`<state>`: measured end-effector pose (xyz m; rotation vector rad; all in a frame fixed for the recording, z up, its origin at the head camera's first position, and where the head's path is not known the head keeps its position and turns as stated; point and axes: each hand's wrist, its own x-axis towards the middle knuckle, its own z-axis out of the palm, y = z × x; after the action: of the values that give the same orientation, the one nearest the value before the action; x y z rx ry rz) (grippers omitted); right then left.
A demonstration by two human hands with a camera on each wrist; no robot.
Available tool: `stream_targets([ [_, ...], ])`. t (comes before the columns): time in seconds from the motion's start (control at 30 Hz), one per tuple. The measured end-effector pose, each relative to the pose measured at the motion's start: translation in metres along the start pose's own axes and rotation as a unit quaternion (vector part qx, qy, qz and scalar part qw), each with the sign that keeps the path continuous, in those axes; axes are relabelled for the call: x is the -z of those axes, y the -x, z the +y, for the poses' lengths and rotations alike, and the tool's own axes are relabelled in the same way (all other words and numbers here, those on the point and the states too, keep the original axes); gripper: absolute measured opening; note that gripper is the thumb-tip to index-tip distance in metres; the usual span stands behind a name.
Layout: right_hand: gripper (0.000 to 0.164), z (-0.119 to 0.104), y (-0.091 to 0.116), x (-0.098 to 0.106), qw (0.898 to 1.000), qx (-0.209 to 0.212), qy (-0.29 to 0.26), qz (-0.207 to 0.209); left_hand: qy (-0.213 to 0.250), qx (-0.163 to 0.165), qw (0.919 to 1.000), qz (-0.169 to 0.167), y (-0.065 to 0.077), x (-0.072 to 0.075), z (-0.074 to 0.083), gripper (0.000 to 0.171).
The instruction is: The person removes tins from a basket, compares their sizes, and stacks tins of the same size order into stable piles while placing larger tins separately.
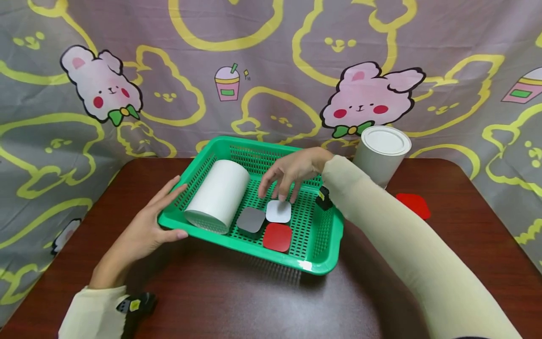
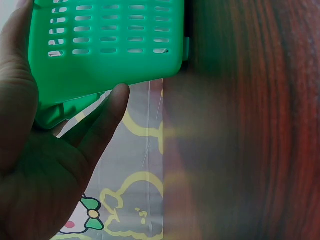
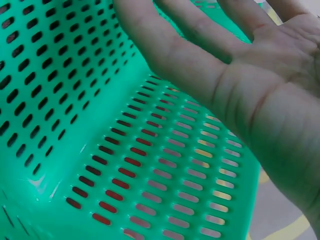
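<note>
A green perforated plastic basket (image 1: 271, 258) stands on the table. My left hand (image 1: 146, 230) rests against its left end, fingers straight along the side and thumb spread by the front corner. In the left wrist view the thumb tip meets the green wall (image 2: 110, 70). Inside, a white cylinder (image 1: 220, 193) lies on its side, beside a grey rounded-square piece (image 1: 251, 220), a white one (image 1: 278, 212) and a red one (image 1: 277, 237). My right hand (image 1: 296, 169) reaches in with loosely bent fingers just above the white piece; whether the fingertips touch it I cannot tell.
A white can (image 1: 383, 150) stands upright behind the basket's right end. Another red rounded-square piece (image 1: 414, 205) lies on the brown table (image 1: 203, 292), right of my sleeved right forearm. A patterned curtain (image 1: 271, 70) hangs behind the table.
</note>
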<state>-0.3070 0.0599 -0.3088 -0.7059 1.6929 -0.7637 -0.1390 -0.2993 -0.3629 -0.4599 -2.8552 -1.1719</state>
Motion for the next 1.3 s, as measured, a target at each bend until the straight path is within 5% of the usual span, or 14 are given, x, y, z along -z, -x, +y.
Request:
stream_targets([
  [0.7, 0.045, 0.005, -0.012, -0.006, 0.998, -0.062, -0.012, -0.028, 0.012, -0.010, 0.9999, 0.002, -0.003, 0.000, 0.001, 0.101],
  [1.3, 0.048, 0.006, -0.013, -0.005, 0.999, -0.025, -0.018, -0.021, 0.015, -0.006, 0.9999, 0.003, -0.001, 0.000, -0.001, 0.101],
])
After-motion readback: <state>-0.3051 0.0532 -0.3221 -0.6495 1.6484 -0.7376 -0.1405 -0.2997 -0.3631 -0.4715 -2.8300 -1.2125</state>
